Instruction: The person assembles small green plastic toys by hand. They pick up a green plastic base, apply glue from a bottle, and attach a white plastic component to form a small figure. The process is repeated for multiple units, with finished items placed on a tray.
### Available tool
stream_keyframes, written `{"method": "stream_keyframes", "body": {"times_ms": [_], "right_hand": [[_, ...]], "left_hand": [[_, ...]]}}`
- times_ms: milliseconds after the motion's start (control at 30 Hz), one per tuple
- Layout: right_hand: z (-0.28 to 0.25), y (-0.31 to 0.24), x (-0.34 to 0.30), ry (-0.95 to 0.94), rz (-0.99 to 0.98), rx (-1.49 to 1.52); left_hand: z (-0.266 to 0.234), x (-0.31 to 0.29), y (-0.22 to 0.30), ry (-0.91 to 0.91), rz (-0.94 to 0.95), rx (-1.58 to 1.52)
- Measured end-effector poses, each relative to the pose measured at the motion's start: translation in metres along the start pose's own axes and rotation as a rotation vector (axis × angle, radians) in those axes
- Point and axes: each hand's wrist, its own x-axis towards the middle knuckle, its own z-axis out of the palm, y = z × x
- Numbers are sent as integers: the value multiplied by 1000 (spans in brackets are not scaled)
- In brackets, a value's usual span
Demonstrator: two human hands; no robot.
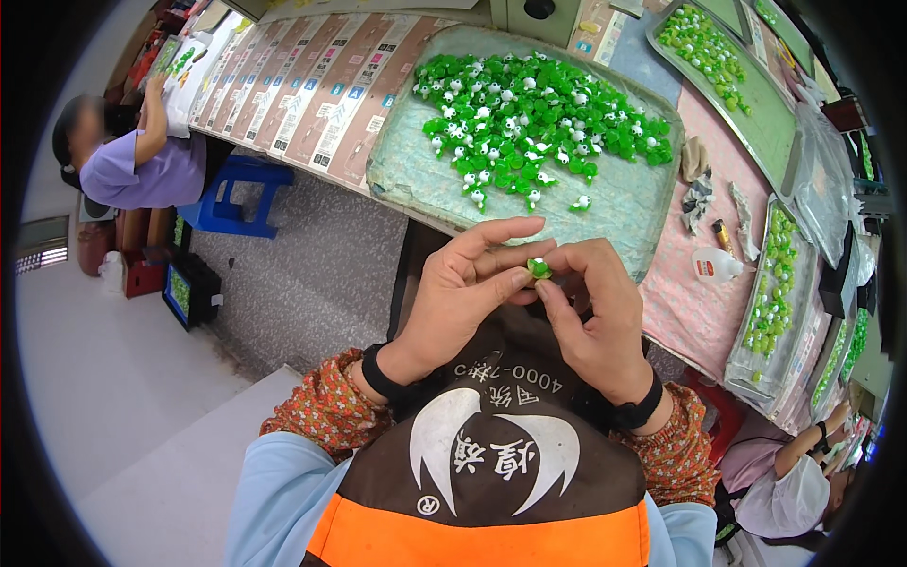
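Observation:
Between the fingertips of my left hand [463, 288] and my right hand [593, 307] is a small green-and-white plastic piece [539, 268]. Thumb and finger of each hand pinch it from its two sides, just in front of my apron. Beyond my hands lies a large tray [397, 156] with a pale green lining. Heaped in it are many like green pieces with white parts [529, 104]. One such piece [580, 203] sits apart from the heap, near the tray's front edge.
To the right, a white squeeze bottle [715, 266] and crumpled cloths [697, 203] lie on the pink table cover [680, 312]. Farther right are more trays [803, 331] of green pieces. A person in purple [142, 175] works at the left, near a blue stool [236, 198]; another person [784, 496] is at lower right.

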Motion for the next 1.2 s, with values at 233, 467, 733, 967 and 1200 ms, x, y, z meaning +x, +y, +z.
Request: {"method": "stream_keyframes", "body": {"times_ms": [233, 467, 733, 967, 1200], "right_hand": [[2, 3, 0, 17, -91, -12], [2, 10, -2, 69, -231, -83], [-1, 12, -2, 90, -359, -194], [1, 15, -1, 84, -400, -278], [3, 8, 1, 62, -370, -293]], "left_hand": [[3, -2, 1, -14, 39, -3], [0, -3, -4, -102, 49, -85], [3, -3, -1, -123, -2, -151], [5, -2, 1, -100, -62, -183], [4, 1, -2, -118, -160, -264]]}}
